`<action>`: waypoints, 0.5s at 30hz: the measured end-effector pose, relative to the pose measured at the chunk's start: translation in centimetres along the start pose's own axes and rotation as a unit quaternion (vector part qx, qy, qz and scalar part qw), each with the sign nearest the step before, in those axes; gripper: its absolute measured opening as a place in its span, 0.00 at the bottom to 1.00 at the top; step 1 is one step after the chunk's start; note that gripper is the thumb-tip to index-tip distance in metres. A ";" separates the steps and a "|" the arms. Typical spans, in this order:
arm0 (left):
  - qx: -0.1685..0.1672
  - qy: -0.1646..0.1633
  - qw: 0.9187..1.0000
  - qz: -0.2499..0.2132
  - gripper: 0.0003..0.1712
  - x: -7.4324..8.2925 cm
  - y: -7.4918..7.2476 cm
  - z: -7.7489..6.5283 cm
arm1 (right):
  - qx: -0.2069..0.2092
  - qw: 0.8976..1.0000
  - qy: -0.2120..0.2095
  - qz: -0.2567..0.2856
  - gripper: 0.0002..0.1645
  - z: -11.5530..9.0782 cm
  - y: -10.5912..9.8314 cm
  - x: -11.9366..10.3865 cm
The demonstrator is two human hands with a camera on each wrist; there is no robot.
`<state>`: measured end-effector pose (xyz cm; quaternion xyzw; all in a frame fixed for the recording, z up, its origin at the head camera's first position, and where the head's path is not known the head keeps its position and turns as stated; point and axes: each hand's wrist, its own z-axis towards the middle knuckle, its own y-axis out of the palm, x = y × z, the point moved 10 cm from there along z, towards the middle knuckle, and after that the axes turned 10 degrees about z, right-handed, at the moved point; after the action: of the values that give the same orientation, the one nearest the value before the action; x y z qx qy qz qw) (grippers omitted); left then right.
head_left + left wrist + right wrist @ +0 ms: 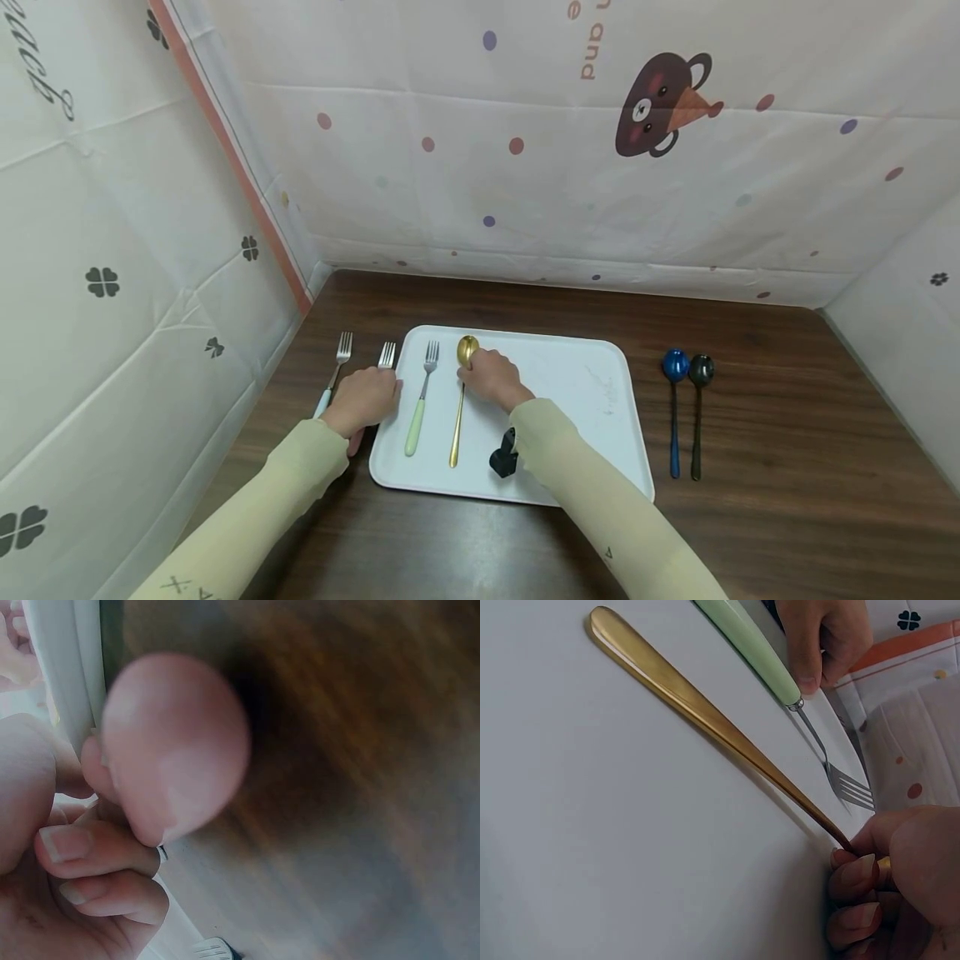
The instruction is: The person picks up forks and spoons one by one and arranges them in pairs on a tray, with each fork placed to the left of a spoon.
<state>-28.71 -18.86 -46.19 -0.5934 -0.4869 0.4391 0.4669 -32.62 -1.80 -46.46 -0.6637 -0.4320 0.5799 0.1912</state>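
My left hand (365,400) grips a pink-handled fork (387,355) at the tray's left edge. Its tines stick out beyond the fingers, and the handle's blunt end (176,746) looms blurred in the left wrist view. With fingertips and thumb, my right hand (492,377) pinches a gold spoon (705,720) by the neck, close under its bowl (467,348). The spoon's handle slants over the white tray (570,400). Between the hands, a green-handled fork (422,400) lies on the tray, tines pointing away.
A fork with a pale blue handle (322,403) lies left of my left hand. To the tray's right, a blue spoon (675,417) and a dark spoon (697,417) lie side by side on the wooden table (787,433). Printed cloth (450,183) walls in the back and sides.
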 end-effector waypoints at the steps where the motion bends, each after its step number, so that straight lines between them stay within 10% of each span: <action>1: 0.001 0.000 1.000 0.000 0.20 0.0 0.0 0.0 | -0.001 1.000 -0.001 0.000 0.25 0.0 0.0 0.0; 15: -0.009 -0.001 1.000 -0.001 0.21 -0.2 0.2 0.0 | -0.006 1.000 -0.009 -0.003 0.27 0.3 0.5 -0.5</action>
<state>-28.73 -19.02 -46.37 -0.5965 -0.4919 0.4351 0.4614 -32.67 -2.52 -46.57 -0.6582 -0.4388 0.5831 0.1851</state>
